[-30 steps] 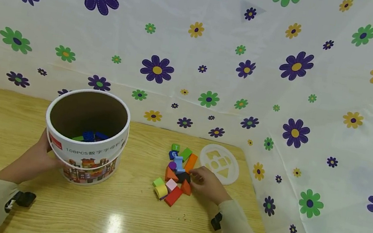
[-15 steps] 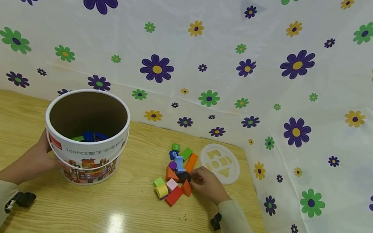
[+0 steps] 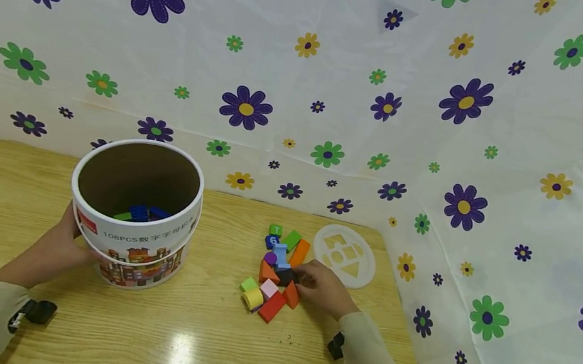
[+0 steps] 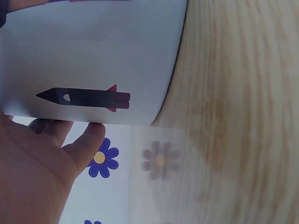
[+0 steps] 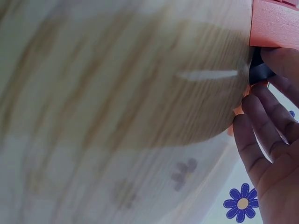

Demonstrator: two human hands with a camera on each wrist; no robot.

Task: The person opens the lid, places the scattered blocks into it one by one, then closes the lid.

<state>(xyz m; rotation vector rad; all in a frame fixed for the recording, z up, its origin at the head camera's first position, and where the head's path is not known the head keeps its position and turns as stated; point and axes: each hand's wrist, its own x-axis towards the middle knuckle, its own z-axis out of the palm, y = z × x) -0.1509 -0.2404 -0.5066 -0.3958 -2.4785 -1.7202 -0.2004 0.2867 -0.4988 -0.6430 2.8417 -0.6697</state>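
My left hand (image 3: 54, 252) holds the near left side of a white toy-block bucket (image 3: 111, 236), thumb in front and fingers reaching behind. Printed text and a colourful town run round the bucket, and blue and green blocks (image 3: 138, 212) lie inside. To the right, my right hand (image 3: 323, 289) pinches a black block (image 3: 284, 277) between thumb and index finger at the right side of a small block pile. In the right wrist view its other fingers curl loosely near the tabletop. An orange-red triangular block (image 3: 291, 295) lies just below these fingers, and an orange bar (image 3: 300, 253) just above.
The pile also has a red block (image 3: 271, 307), a yellow arched block (image 3: 253, 298), a light blue block (image 3: 280, 255) and several others. A white plate with shaped cut-outs (image 3: 370, 264) lies behind my right hand. Flower-printed sheeting (image 3: 286, 73) borders the wooden table (image 3: 141, 336).
My right hand and the black block have shifted very slightly to the left. My left hand and the bucket have stayed in place.
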